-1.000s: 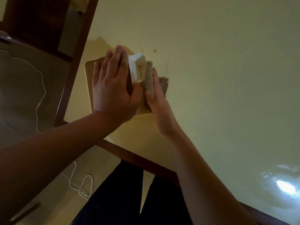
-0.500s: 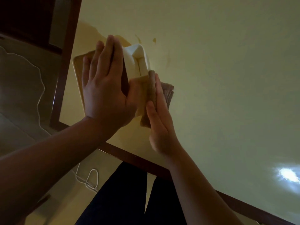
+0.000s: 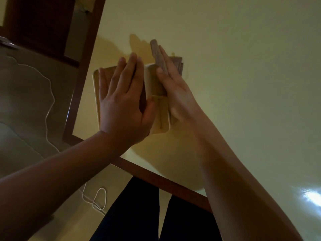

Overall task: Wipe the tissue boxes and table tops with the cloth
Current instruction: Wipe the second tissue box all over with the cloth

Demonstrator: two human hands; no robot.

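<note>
Nearest, the left hand lies flat, fingers straight, pressing on top of the tissue box to steady it near the table top's front-left corner. Just beyond, the right hand, fingers also straight, presses the brown cloth against the box's right side. By my judgement this box is mid-wipe; its other faces, any further boxes and the broad yellow table top remain to do.

A thin white cable snakes over the pale floor at left (looped nr the bottom), w/ dark wooden furniture standing at top left.
</note>
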